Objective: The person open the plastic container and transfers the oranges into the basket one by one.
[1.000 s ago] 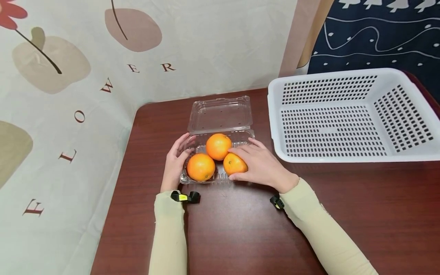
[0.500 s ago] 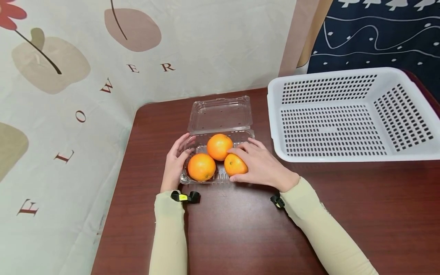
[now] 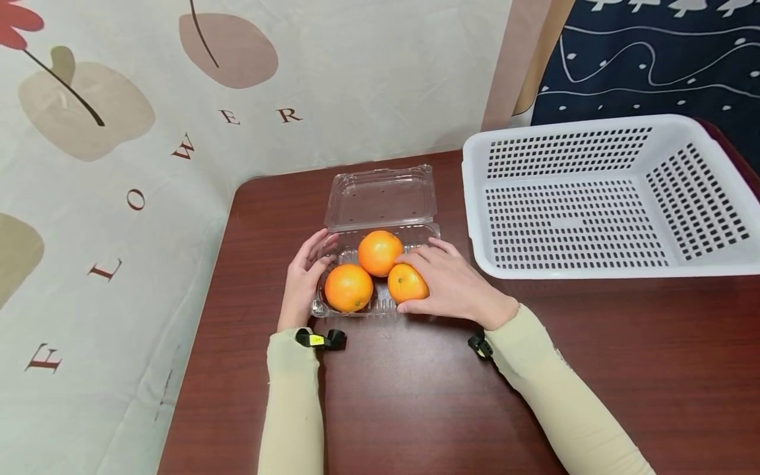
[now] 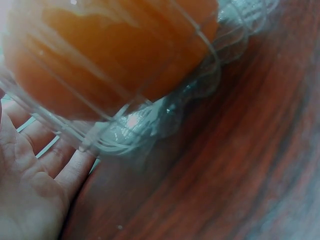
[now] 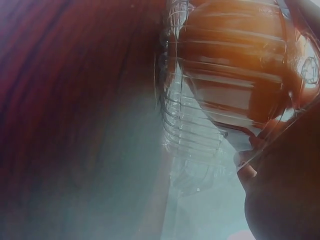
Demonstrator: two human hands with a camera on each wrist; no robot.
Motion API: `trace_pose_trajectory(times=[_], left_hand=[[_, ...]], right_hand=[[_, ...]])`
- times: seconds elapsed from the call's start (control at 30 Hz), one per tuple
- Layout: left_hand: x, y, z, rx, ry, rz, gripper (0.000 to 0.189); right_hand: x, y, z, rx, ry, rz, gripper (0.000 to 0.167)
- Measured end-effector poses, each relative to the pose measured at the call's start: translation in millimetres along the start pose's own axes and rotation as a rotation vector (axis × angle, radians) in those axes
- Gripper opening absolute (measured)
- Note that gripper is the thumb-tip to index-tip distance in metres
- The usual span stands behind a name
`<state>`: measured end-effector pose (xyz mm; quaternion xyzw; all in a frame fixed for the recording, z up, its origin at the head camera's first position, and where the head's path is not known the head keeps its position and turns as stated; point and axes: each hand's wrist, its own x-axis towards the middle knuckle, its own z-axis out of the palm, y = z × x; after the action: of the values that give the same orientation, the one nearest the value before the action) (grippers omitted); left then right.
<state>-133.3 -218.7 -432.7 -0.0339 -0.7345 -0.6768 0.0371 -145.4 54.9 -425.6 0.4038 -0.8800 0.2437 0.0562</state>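
A clear plastic clamshell box [image 3: 382, 310] lies on the table, its lid [image 3: 381, 198] folded back flat behind it. Three oranges sit in the base: a front-left orange [image 3: 348, 288], a back orange [image 3: 380, 253] and a right orange [image 3: 408, 284]. My left hand [image 3: 299, 287] rests along the box's left side; in the left wrist view its fingers [image 4: 72, 167] stretch against the outer wall. With thumb and forefinger, my right hand [image 3: 454, 284] grips the right orange, the other fingers spread toward the box's back right rim. That hand hides part of the box's right side.
A large white perforated basket [image 3: 567, 272] stands to the right of the box. Behind the brown table [image 3: 392, 402] hangs a pale printed curtain [image 3: 368, 79], with a dark blue patterned cloth [image 3: 653, 72] at the back right. Each wrist wears a black strap.
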Motion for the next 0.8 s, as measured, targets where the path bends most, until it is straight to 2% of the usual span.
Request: trace_pose_trajectory(times=[0.37,0.8], left_hand=[[-0.6,0.1,1.6,0.006,-0.003,0.001,0.047],[0.1,0.7,0.2,0.004,-0.002,-0.001,0.047]], right_hand=[[-2.9,5.8,-2.7,0.105,-0.052,-0.024,0.074],[-3.1,7.3,-7.4,0.141,-0.073,-0.044,0.073]])
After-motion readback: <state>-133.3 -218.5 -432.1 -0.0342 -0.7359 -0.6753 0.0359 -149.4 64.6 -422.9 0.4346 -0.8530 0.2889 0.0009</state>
